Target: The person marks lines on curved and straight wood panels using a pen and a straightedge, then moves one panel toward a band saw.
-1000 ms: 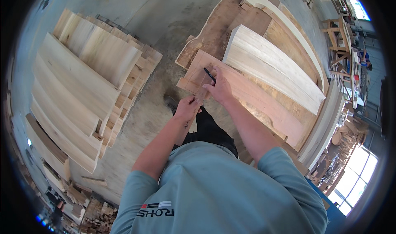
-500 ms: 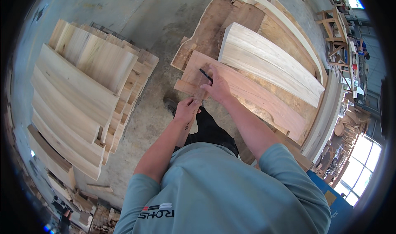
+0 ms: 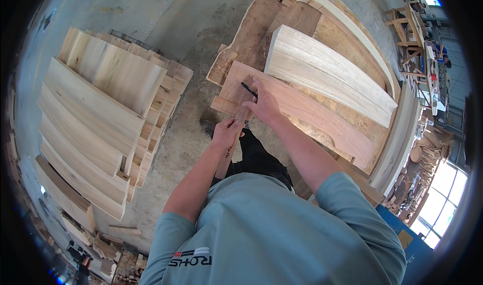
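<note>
A narrow wooden strip (image 3: 242, 110) with dark marks near its lower end runs from a thin reddish-brown board (image 3: 297, 107) back toward my waist. My left hand (image 3: 226, 132) is closed around the strip at the board's near edge, thumb on top. Farther up the strip, my right hand (image 3: 265, 104) holds a slim black pen (image 3: 248, 90), which points up and left. Its fingers rest along the strip's right side. Whether the pen tip touches the wood, I cannot tell. The reddish board lies flat on a workbench top (image 3: 236, 51), its left end beneath the strip.
A broad pale panel (image 3: 322, 69) and a long curved pale piece (image 3: 347, 21) lie on the bench beyond the reddish board. To the left stands a stack of pale planks (image 3: 95, 114) on the concrete floor (image 3: 166, 23). A blue cabinet (image 3: 395, 229) is at lower right.
The view has shifted slightly. Both hands keep their grips on the strip and pen, with almost no movement.
</note>
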{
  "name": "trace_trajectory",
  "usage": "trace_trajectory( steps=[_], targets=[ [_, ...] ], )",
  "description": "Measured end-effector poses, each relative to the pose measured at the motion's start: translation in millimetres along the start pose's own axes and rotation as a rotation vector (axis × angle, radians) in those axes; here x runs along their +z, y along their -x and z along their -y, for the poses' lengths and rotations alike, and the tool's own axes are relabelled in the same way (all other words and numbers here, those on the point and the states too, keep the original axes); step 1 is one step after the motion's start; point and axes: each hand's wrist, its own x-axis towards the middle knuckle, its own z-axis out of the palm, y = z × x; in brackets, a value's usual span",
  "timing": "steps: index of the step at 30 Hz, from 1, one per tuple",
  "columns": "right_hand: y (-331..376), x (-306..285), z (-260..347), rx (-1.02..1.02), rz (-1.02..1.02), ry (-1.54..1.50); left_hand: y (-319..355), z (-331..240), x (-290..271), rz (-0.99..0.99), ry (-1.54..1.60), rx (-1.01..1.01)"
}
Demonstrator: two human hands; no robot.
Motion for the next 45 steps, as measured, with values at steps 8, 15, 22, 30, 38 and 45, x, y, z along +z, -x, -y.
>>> trace_trajectory(
  steps=[8,15,22,30,38,45],
  targets=[
    [-0.3,2.3,-0.8,0.007,-0.02,-0.042,4.1,-3.5,2.4,0.002,0.069,0.014],
    [0.4,2.4,-0.2,-0.007,-0.034,-0.065,3.7,-2.7,2.6,-0.001,0.067,0.017],
    [1.5,2.1,-0.9,0.004,-0.039,-0.042,4.7,-6.5,1.4,-0.004,0.017,-0.004],
    [2.0,4.0,-6.8,-0.002,-0.046,-0.075,0.9,0.5,-0.1,0.013,0.053,0.038],
    [3.8,1.1,-3.0,-0.023,-0.052,-0.073,3.1,-1.3,0.4,0.011,0.047,0.025],
    [1.5,3.1,-6.0,-0.015,-0.047,-0.044,3.4,-1.4,1.2,0.006,0.063,0.015]
  ],
)
